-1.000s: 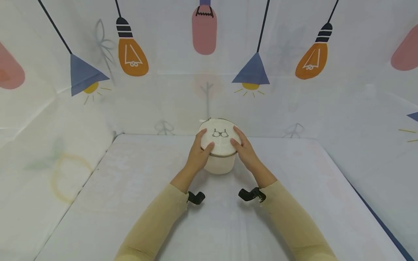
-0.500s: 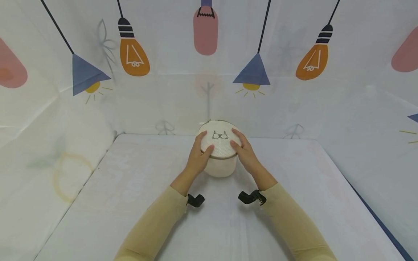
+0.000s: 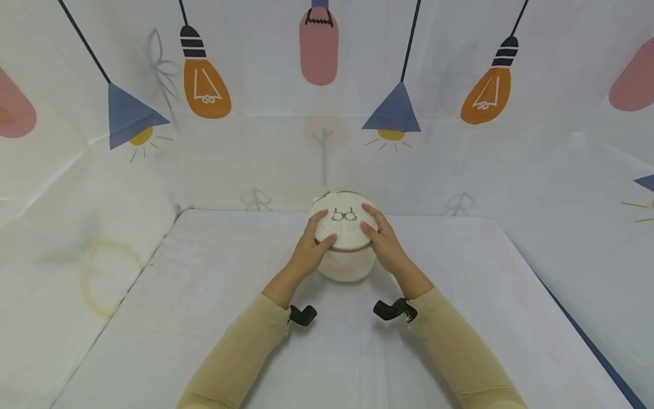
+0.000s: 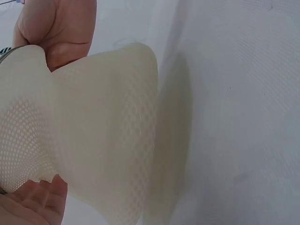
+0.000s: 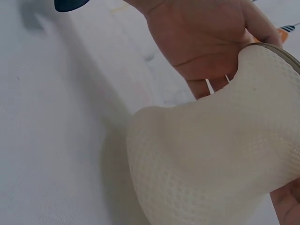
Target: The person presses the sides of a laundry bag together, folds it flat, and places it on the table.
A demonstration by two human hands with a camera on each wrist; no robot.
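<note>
A cream mesh laundry bag (image 3: 348,234), its round top printed with a bra outline and edged by a zip, is held tilted toward me at the table's far side. My left hand (image 3: 309,249) grips its left edge, thumb on the top face. My right hand (image 3: 386,241) grips the right edge in the same way, with fingers going behind. From the left wrist view, the bag's soft honeycomb side (image 4: 105,126) bulges close over the table and casts a shadow. The right wrist view shows the side wall creased inward below the zip (image 5: 276,49).
The table (image 3: 214,272) has a white cover. Behind it hangs a white cloth backdrop (image 3: 271,153) printed with lamps and bulbs. A black wrist camera (image 3: 303,315) sits on the left sleeve cuff, and another wrist camera (image 3: 390,309) on the right.
The laundry bag has come slightly down and toward me, and its lower part looks wider and rounder. Both hands keep their grip; the left has shifted down a little with it.
</note>
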